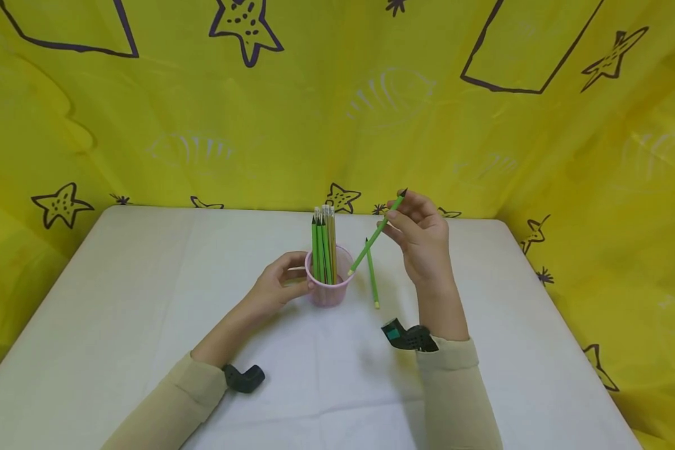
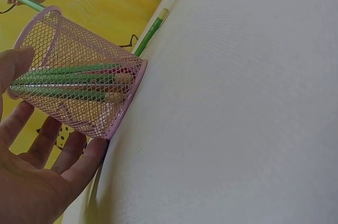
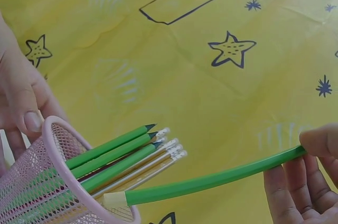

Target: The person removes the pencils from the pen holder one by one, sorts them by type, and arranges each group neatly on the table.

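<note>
Near the center of the head view, a pink cup (image 1: 327, 297) stands upright on a white table (image 1: 146, 325), its wall an open diamond mesh, its rim a smooth round band. At the cup's left side, the left hand (image 1: 278, 281) grips it, thumb and bent fingers curved against the mesh. Slim pencils lean together inside: green pencils (image 1: 317, 250) with dark points up and tan pencils (image 1: 332, 244) with white ends up. Right of center, the right hand (image 1: 424, 240) pinches a held pencil (image 1: 375, 235) between thumb and fingers near its dark tip; smooth and green, it slants down to the left, its pale blunt end at the right of the cup's mouth. Whether that end touches the rim cannot be told. Just right of the cup, a loose pencil (image 1: 372, 275) lies on the table, dark point toward the top of the frame. Across the upper frame hangs a creased yellow sheet (image 1: 292, 112) printed with dark starfish outlines. Beige sleeves (image 1: 169, 400) with folded cuffs enter from the bottom edge.
</note>
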`<state>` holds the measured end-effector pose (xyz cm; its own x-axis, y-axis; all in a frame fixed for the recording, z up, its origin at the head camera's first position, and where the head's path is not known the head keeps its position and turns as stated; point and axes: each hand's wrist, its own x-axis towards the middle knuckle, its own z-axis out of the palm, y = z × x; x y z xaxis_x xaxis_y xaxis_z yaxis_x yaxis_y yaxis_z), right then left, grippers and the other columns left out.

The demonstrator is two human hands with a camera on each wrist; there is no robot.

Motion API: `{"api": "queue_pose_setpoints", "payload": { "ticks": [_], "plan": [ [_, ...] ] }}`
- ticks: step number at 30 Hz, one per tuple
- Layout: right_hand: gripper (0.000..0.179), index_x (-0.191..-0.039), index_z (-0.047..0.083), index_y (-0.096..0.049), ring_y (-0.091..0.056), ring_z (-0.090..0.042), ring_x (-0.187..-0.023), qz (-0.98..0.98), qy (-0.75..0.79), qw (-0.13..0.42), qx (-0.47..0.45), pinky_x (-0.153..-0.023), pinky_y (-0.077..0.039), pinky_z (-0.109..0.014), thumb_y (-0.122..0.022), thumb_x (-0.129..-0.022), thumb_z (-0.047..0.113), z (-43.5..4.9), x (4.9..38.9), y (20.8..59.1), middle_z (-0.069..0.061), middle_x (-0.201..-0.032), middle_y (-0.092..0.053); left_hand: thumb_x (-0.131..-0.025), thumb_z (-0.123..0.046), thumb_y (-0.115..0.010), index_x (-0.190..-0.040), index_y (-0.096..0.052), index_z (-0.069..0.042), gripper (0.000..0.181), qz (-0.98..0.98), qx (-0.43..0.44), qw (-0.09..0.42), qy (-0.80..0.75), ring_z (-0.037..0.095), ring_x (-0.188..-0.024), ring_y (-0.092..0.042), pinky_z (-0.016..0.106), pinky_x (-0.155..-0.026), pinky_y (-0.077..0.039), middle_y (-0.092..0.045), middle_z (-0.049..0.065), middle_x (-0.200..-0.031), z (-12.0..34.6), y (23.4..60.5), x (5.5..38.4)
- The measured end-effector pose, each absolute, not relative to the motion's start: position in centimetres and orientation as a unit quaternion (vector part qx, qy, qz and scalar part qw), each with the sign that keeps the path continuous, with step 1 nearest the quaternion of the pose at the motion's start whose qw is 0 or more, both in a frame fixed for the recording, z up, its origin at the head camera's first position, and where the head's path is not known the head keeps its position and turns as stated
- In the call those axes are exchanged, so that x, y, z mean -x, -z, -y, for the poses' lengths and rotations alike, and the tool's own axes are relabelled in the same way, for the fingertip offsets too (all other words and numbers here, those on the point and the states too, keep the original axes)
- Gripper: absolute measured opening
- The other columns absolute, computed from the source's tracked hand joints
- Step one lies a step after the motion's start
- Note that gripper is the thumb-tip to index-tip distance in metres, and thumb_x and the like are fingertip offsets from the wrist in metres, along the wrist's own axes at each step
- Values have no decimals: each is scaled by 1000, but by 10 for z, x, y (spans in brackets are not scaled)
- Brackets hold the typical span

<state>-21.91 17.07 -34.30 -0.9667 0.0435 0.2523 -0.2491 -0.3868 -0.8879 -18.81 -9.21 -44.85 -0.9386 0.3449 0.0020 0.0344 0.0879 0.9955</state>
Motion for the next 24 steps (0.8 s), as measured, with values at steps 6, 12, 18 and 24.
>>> {"api": "queue_pose_setpoints", "payload": {
  "ticks": [6,12,18,24],
  "plan": [
    [28,-112,8,-66,-65,-18,-93,552,-824,92,-88,-79,-61,-36,-67,-89,-8,-174,217,338,-5,-99,-66,-90,-14,-73,-143,-47,-9,59,-725,-133,117,-665,36,-131,-52,48,-104,-48,-49,15,-146,93,448,189],
    [29,-114,7,-66,-65,-17,-91,555,-821,97,-89,-79,-61,-36,-69,-89,-7,-180,219,339,-5,-99,-66,-90,-14,-74,-142,-48,-10,58,-724,-135,116,-666,36,-131,-52,47,-104,-49,-49,15,-145,93,448,189],
    [29,-114,5,-65,-65,-17,-92,576,-807,102,-79,-78,-61,-34,-69,-88,-8,-184,222,347,-5,-98,-66,-90,-14,-74,-142,-48,-10,58,-728,-133,115,-662,36,-130,-52,47,-104,-49,-50,15,-145,94,450,189],
    [34,-116,8,-60,-66,-18,-90,595,-794,106,-60,-77,-61,-32,-65,-88,-12,-186,228,354,-7,-97,-65,-90,-14,-73,-143,-47,-10,58,-727,-136,116,-663,35,-131,-53,45,-102,-50,-50,14,-145,94,452,189]
  ]
}}
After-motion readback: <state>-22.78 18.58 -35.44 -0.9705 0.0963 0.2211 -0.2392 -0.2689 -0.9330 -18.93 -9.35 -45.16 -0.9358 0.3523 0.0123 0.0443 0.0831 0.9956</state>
